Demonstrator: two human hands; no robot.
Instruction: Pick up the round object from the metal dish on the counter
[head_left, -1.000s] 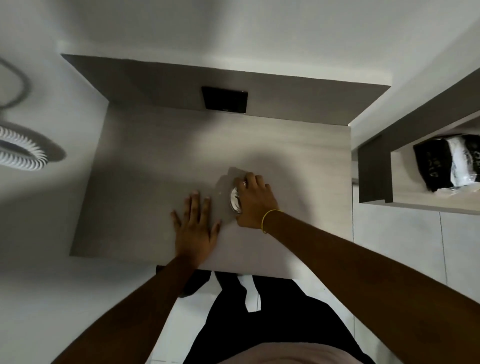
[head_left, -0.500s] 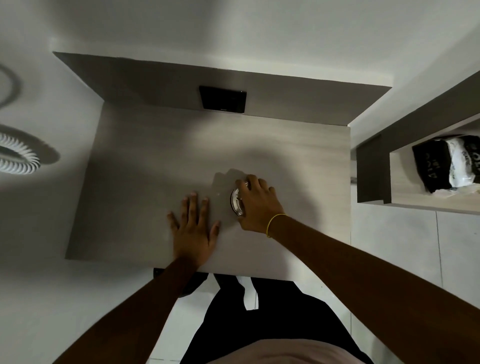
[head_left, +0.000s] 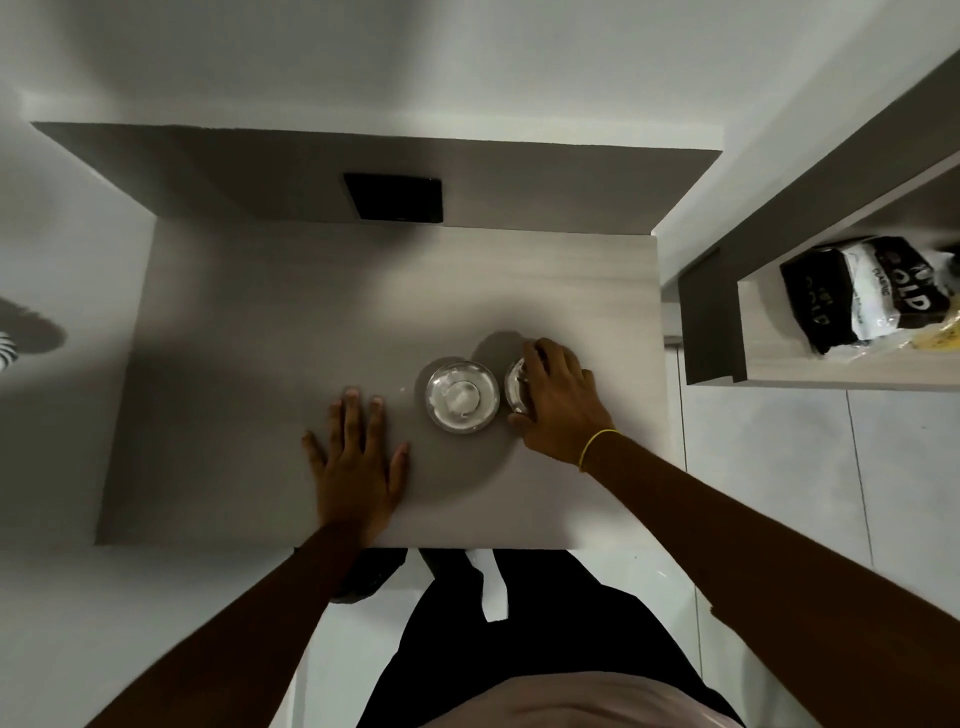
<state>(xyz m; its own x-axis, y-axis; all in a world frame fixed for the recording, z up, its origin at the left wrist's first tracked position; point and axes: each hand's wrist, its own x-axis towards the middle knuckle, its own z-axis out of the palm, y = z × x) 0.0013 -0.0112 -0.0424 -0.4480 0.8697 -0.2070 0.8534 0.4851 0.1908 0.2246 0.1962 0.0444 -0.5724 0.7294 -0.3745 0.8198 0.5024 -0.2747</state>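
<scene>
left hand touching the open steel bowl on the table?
Apart. The head view shows the left hand lying flat on the table, with a bare strip of tabletop between its thumb and the open steel bowl.

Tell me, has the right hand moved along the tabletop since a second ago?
Yes. The right hand has slid rightward toward the tabletop's right edge, uncovering a small round dish beside it; the left hand lies flat.

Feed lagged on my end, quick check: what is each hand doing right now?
Left hand: open, fingers straight, palm flat on the table, holding nothing.
Right hand: closed, fingers curled over a small round container beside the open jar.
</scene>
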